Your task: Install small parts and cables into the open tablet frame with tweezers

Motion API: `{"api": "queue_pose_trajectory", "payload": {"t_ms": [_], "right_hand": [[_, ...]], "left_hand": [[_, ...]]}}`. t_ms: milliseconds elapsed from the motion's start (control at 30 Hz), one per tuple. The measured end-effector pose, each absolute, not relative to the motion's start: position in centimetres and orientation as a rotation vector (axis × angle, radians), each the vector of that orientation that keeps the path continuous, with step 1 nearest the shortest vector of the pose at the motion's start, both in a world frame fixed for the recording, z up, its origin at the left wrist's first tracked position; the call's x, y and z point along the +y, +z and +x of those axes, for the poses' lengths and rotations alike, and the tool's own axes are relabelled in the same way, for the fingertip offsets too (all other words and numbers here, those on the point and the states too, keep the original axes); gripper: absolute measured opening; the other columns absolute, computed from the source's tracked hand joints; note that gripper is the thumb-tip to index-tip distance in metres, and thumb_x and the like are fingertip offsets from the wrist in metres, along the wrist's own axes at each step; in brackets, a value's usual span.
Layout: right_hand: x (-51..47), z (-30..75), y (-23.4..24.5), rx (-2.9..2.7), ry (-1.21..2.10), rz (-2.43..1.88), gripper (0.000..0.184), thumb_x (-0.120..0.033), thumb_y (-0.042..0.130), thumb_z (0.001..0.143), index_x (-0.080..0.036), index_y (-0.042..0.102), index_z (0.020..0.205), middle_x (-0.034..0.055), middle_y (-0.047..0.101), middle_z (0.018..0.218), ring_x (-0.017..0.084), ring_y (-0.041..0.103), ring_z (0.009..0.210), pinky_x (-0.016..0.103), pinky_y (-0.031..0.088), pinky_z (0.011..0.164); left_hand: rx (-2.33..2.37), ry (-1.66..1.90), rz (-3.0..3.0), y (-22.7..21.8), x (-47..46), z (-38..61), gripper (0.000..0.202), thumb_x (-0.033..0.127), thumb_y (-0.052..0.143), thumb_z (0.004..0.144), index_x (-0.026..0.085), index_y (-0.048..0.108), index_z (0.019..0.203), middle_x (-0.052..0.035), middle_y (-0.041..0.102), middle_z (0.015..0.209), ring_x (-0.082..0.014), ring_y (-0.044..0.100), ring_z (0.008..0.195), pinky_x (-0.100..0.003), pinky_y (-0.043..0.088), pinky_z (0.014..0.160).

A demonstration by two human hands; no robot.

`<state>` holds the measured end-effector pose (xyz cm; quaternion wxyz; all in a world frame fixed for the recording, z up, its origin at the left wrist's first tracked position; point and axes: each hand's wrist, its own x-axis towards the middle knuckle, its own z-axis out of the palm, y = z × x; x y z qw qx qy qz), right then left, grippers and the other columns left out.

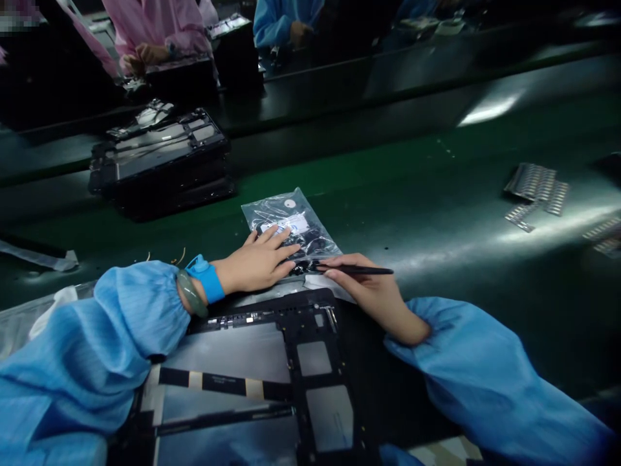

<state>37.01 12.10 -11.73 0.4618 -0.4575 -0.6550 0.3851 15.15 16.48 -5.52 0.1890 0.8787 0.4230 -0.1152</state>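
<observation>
Across the green bench [417, 200], I took the clear bag [279, 208] as the clock's centre, twelve pointing away from the worker. Left hand [257, 265], between seven and eight, lay on the bag, fingers spread apart, gripping nothing. Right hand [371, 285], at four, had thumb and fingers together, clamped on a slim black tool [373, 270], likely tweezers, its tip at the bag's near edge. Whether the tip had caught anything, I could not tell. Inside the bag: small dark pieces [315, 241]. Between six and seven, an opened device frame [310, 323], a dark ribbon [220, 382] across it. At ten, a stack of similar frames [169, 145]; near three, metal strips [536, 184]; toward eleven, a co-worker's pink sleeve [191, 29].

Progress, as I judged it: partway. Frame lay open already, ribbon across it; the bag was not used up, dark pieces remaining inside. Whether any had gone into the frame, I could not tell; nor did the stack show whether its frames were finished.
</observation>
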Motion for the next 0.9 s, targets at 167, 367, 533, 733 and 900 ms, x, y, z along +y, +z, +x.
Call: {"api": "queue_pose_trajectory", "payload": {"t_ms": [167,367,533,733,900], "right_hand": [[11.8,37.3,-12.0,-1.665,0.895,-1.15,0.013,-0.033,0.065,0.08,-0.023,0.067,0.087,0.0036,0.072,0.092,0.02,0.067,0.089,0.036,0.056,0.079],[11.9,37.1,-11.9,-1.697,0.875,-1.159,0.014,-0.035,0.064,0.081,-0.023,0.068,0.085,0.0028,0.072,0.09,0.019,0.068,0.086,0.033,0.056,0.078],[11.7,37.2,-10.9,-1.679,0.843,-1.199,0.01,-0.032,0.064,0.082,-0.023,0.068,0.082,0.0022,0.072,0.086,0.018,0.067,0.083,0.033,0.055,0.076],[11.3,35.8,-7.3,-1.337,1.111,-1.189,0.015,-0.037,0.07,0.077,-0.024,0.065,0.076,0.0017,0.071,0.078,0.018,0.069,0.069,0.032,0.059,0.066],[12.0,33.1,-4.8,-1.073,1.523,-0.966,0.026,-0.043,0.076,0.07,-0.021,0.061,0.075,0.0016,0.071,0.074,0.018,0.07,0.065,0.029,0.06,0.061]], "left_hand": [[1.188,-0.308,2.472,-5.6,16.4,15.1,0.051,0.043,0.028,0.097,0.022,0.033,0.143,-0.0107,0.013,0.156,-0.0331,0.006,0.143,-0.059,0.015,0.111],[1.188,-0.319,2.456,-5.5,16.4,15.2,0.051,0.042,0.028,0.097,0.022,0.031,0.144,-0.01,0.012,0.156,-0.0326,0.004,0.143,-0.059,0.012,0.112],[1.167,-0.293,2.438,-5.2,16.5,15.0,0.057,0.049,0.036,0.094,0.022,0.031,0.144,-0.0111,0.01,0.156,-0.0339,0.003,0.143,-0.061,0.008,0.111],[0.902,0.15,2.383,-2.6,15.8,14.4,0.049,0.043,0.067,0.079,0.017,0.057,0.119,-0.0126,0.053,0.13,-0.0257,0.046,0.124,-0.041,0.036,0.105],[0.89,0.293,2.177,0.3,13.9,13.5,0.025,0.033,0.067,0.079,0.015,0.061,0.096,-0.0035,0.065,0.098,-0.0154,0.06,0.091,-0.026,0.046,0.08]]}}
